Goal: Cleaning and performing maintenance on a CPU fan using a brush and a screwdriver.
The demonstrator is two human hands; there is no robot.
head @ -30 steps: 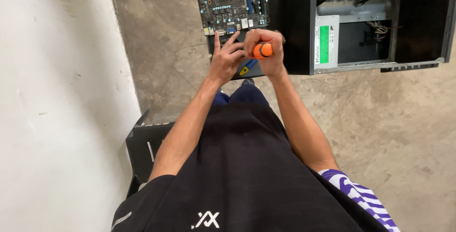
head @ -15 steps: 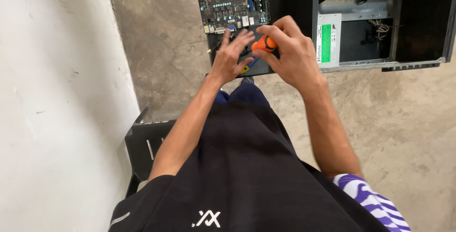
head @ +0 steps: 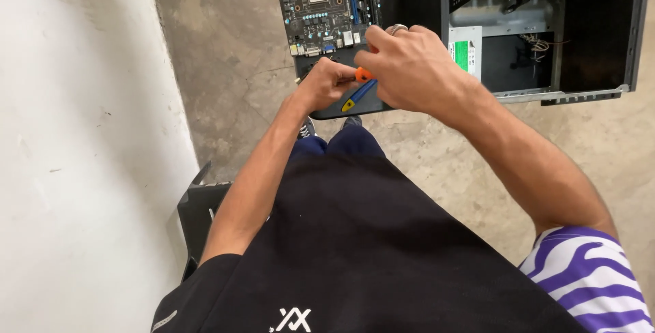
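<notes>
Orange tool handle (head: 363, 74) mostly hidden in right hand (head: 409, 70) grip, left hand (head: 327, 84) prob. pinching tip, over motherboard (head: 327, 5).

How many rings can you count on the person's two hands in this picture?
1. A silver metal ring sits on a finger of the right hand, over the orange-handled tool. The left hand shows none, though its curled fingers may hide one.

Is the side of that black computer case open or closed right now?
Open: the black computer case lies with its inside bays and loose wires showing, no side panel covering them.
</notes>
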